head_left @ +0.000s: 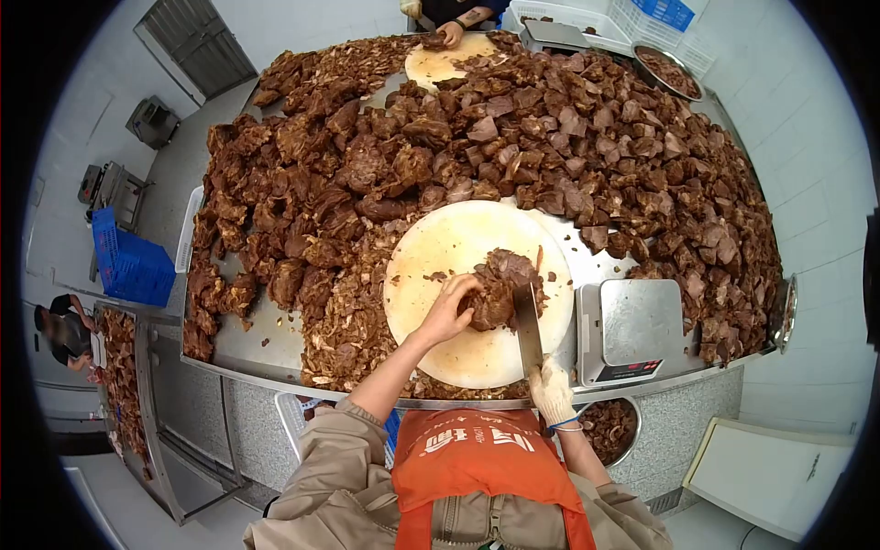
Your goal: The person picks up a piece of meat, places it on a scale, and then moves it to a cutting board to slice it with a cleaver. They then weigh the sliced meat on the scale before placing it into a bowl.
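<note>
A large piece of brown cooked meat rests on a round white cutting board. My bare left hand grips the meat's left side with curled fingers. In my right hand, which wears a white knit glove, is the handle of a cleaver. Its broad blade stands on edge against the right side of the meat, partly hiding it. Small meat scraps lie on the board around the piece.
Heaps of meat chunks cover the steel table beyond and beside the board. A digital scale stands right of my right hand. Below the table edge sits a metal bowl of meat. Across the table, a person's hand touches another board.
</note>
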The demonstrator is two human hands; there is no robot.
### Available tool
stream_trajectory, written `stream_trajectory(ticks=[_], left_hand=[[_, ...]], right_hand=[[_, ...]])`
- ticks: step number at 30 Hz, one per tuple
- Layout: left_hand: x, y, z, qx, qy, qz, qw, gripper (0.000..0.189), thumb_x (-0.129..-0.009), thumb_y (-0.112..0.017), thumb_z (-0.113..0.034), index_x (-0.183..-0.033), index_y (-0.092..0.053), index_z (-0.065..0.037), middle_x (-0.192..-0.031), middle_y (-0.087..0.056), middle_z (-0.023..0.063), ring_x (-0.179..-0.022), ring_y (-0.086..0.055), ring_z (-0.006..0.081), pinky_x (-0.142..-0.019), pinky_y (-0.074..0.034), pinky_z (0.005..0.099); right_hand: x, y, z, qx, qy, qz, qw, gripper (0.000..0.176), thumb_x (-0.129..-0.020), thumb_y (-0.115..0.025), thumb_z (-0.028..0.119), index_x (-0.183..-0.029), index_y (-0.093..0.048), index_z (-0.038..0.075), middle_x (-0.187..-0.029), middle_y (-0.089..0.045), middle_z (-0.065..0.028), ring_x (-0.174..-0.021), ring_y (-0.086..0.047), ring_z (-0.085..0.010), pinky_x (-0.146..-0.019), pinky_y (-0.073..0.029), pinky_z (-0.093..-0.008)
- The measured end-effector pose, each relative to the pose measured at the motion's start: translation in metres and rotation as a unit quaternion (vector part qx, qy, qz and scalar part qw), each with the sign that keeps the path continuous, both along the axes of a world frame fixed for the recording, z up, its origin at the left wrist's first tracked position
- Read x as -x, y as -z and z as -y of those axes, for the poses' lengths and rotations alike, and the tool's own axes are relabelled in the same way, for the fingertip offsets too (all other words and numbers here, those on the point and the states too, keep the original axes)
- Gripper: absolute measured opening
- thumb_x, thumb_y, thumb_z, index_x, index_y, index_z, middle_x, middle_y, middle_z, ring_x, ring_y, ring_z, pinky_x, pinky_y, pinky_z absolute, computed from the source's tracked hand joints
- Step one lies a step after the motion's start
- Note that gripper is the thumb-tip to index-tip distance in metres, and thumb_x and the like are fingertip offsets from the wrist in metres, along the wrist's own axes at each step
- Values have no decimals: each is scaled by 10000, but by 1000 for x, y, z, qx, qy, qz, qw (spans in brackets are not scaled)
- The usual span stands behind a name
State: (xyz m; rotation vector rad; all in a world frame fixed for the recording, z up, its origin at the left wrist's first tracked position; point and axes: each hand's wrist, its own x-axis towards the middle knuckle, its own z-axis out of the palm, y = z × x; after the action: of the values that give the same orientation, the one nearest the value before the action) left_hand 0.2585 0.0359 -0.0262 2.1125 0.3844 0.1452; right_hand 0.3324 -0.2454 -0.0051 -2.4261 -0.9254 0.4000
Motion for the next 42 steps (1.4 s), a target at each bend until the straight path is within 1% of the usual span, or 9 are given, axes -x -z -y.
stream_trajectory(ticks=[5, 7, 13, 14, 18, 20, 32, 39, 42], left_hand=[[-1, 16, 2, 56, -42, -17, 997, 557, -777, -675, -164, -1294, -478, -101, -1374, -409, 176, -1309, -429, 318, -1082, -394, 421], [10, 17, 2, 178, -88, -51, 979, 549, -808, -654, -119, -1321, -460, -88, -1273, -506, 152, -1257, -481, 281, -1051, -404, 395], [72, -3, 28, 95, -116, -43, 988, 580, -767, -695, -138, -1296, -468, -68, -1228, -505, 182, -1160, -526, 319, -988, -436, 380], [79, 9, 28, 114, -140, -32, 983, 560, -764, -697, -130, -1267, -466, -49, -1237, -500, 175, -1131, -529, 321, -967, -442, 392], [82, -20, 40, 220, -189, -82, 954, 541, -744, -691, -106, -1230, -464, -35, -1220, -501, 173, -1119, -515, 332, -958, -435, 409], [81, -19, 45, 63, -143, -39, 987, 538, -720, -683, -82, -1208, -464, -27, -1183, -503, 170, -1105, -496, 349, -961, -424, 420], [82, -21, 76, -9, -152, -9, 988, 585, -630, -752, -39, -1156, -497, -33, -1129, -489, 173, -1097, -467, 368, -967, -411, 442], [87, -16, 112, -96, -148, 21, 984, 617, -608, -758, -25, -1173, -510, -34, -1145, -481, 171, -1098, -448, 403, -912, -445, 466], [86, -12, 121, -105, -151, 18, 983, 562, -608, -734, -22, -1137, -547, -59, -1112, -490, 150, -1052, -455, 384, -899, -445, 464]], right_hand=[[-3, 22, 3, -5, -6, -4, 1000, 131, -867, -603, 139, -918, -528, 46, -774, -631, -237, -750, -650, -425, -604, -520, -510], [6, 31, 2, -12, -42, 50, 998, 128, -860, -606, 133, -918, -525, 53, -764, -622, -219, -717, -642, -413, -588, -527, -482], [14, 21, -18, -31, -69, 68, 995, 120, -875, -602, 149, -914, -526, 64, -733, -605, -200, -670, -629, -398, -567, -524, -479], [12, -15, -29, 21, -22, -19, 999, 115, -899, -596, 152, -921, -533, 58, -746, -616, -209, -675, -636, -398, -560, -514, -481], [16, -84, -35, -28, -99, 1, 995, 125, -915, -586, 143, -946, -541, 31, -749, -611, -210, -658, -634, -383, -569, -513, -452], [22, -98, -41, 6, -154, -14, 988, 138, -905, -582, 123, -979, -538, 15, -833, -613, -208, -690, -639, -362, -605, -523, -423], [29, -106, -13, 108, -176, -21, 978, 144, -909, -571, 153, -955, -529, 23, -859, -607, -186, -674, -654, -351, -576, -542, -424], [55, -85, -34, 233, -208, 175, 934, 115, -888, -513, 99, -976, -502, 26, -845, -560, -141, -512, -619, -269, -392, -481, -399], [46, -96, -21, 174, -190, 1, 966, 152, -890, -510, 90, -1012, -487, 1, -900, -567, -182, -610, -660, -322, -467, -520, -418]])
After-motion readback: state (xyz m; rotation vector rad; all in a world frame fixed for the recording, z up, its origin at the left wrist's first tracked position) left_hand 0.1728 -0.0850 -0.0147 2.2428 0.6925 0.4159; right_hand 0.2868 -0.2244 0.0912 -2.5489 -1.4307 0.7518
